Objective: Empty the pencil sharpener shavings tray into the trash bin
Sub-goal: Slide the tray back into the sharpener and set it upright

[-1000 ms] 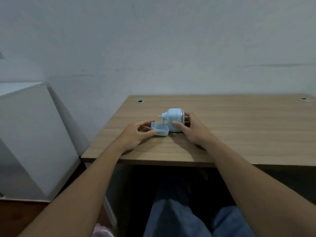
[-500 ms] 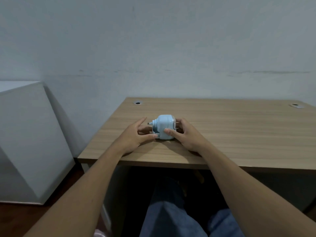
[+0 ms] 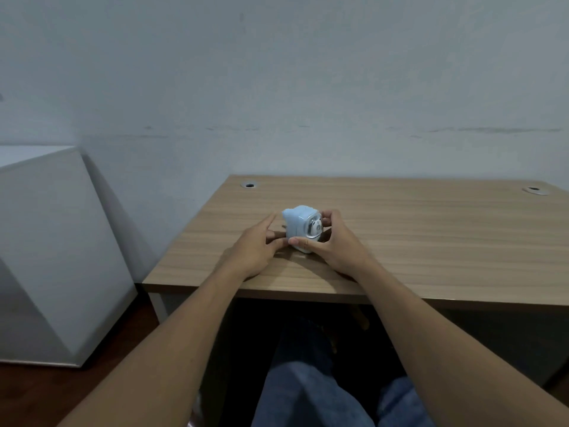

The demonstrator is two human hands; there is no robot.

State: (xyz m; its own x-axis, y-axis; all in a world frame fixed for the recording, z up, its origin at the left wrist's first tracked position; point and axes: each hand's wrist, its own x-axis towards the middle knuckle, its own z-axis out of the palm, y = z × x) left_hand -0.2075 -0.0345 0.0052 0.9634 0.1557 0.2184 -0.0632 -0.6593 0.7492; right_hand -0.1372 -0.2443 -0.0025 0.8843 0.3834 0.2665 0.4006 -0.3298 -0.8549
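A small light-blue pencil sharpener (image 3: 303,228) stands on the wooden desk (image 3: 431,229) near its front left part, its clear round face turned toward me. My right hand (image 3: 335,245) grips it from the right, thumb across the front base and fingers behind the top. On the other side my left hand (image 3: 255,248) presses against it, fingers stretched along its left wall. The shavings tray sits inside the body and does not show apart from it. No trash bin is in view.
A white cabinet (image 3: 55,241) stands on the floor left of the desk. Two round cable holes (image 3: 248,184) (image 3: 535,190) sit at the desk's back corners, against a pale wall. My legs in jeans (image 3: 308,389) are under the desk.
My left hand held the clear tray just outside the sharpener and has slid it into the body. The sharpener has turned so its face points toward me.
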